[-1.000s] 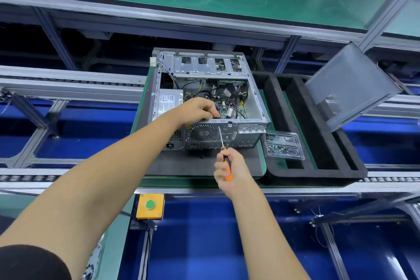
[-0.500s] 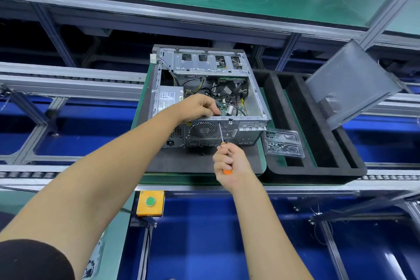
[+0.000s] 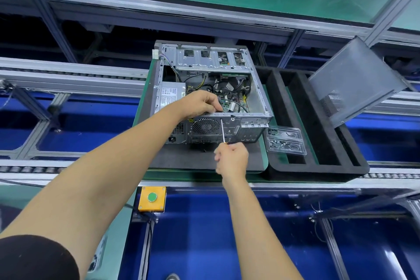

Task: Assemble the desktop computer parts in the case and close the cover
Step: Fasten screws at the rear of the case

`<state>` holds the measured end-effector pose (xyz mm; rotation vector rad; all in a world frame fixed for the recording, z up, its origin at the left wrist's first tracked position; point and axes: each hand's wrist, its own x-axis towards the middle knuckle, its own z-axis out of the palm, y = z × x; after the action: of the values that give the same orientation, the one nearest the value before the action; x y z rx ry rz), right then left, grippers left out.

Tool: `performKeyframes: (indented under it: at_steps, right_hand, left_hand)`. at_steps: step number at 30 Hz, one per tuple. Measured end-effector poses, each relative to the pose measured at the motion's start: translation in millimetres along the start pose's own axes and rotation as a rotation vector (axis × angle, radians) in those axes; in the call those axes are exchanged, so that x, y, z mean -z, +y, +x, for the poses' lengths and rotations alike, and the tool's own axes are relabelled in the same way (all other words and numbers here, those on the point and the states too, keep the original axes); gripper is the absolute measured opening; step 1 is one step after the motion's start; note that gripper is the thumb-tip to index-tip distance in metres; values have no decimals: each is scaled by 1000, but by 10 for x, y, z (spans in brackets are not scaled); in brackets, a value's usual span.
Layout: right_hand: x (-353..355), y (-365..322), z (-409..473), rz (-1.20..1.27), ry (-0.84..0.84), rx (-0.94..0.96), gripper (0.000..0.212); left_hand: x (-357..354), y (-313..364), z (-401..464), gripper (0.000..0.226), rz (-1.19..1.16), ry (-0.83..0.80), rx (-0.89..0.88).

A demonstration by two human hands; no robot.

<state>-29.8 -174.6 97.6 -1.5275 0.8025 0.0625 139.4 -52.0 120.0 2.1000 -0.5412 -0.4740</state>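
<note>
The open computer case lies on a dark mat on the table. The left hand curls over the case's near top edge, gripping it. The right hand holds a screwdriver, its tip against the case's rear panel. The side cover leans in a black foam tray to the right.
</note>
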Motion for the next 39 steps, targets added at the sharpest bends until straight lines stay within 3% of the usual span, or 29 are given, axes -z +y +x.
performKeyframes:
  at_steps: [2,3,5,9,14,16,17,18,19,22,24,27,32,33,35,37,39]
  right_hand:
    - [71,-94,-9,631,-306,-407,22]
    - [87,-118,6,789,-368,-506,23]
    - [41,-170,-26,794,-363,-516,19]
    - [-122,-110,-147,266,-91,-262,8]
    - [-143,32,-162,-370,235,205,24]
    - [-139,48,-140,-645,304,323,35]
    - [-127,65,-119,-690,287,348,31]
    - [-80,79,-62,-588,214,318,22]
    - [-20,62,-11,-305,94,205,12]
    - [131,-12,35,679,-338,-377,16]
    - [122,-42,31,833,-401,-484,13]
    - [-18,-97,-37,549,-287,-380,11]
    - [-131,14,-126,-364,198,182,17]
    - [-125,35,-140,-534,243,275,13]
    - [-105,45,-97,-700,279,348,27]
    - [-63,25,-39,-572,199,310,28]
    - [14,-31,50,-18,-37,27,9]
  left_hand:
    - [0,-4,6,20,1,0,-6]
    - [-1,-4,2,20,-3,0,-7]
    - [-1,5,-4,21,-11,-1,-8]
    - [4,20,-15,21,1,1,-11]
    - [3,20,-16,21,6,0,-4]
    - [11,15,-20,21,11,-6,-1]
    - [13,13,-19,21,11,-5,-1]
    - [15,12,-18,21,10,-2,-1]
    - [13,13,-21,21,12,-2,-4]
    - [12,5,-23,20,16,-11,-6]
    - [8,8,-17,20,20,-8,-5]
    - [3,16,-22,20,26,-10,-1]
    - [10,11,-16,20,28,6,3]
    - [9,8,-17,20,26,7,4]
    - [10,9,-19,20,28,1,5]
    - [14,7,-14,20,31,-9,4]
    - [17,6,-9,21,41,-14,6]
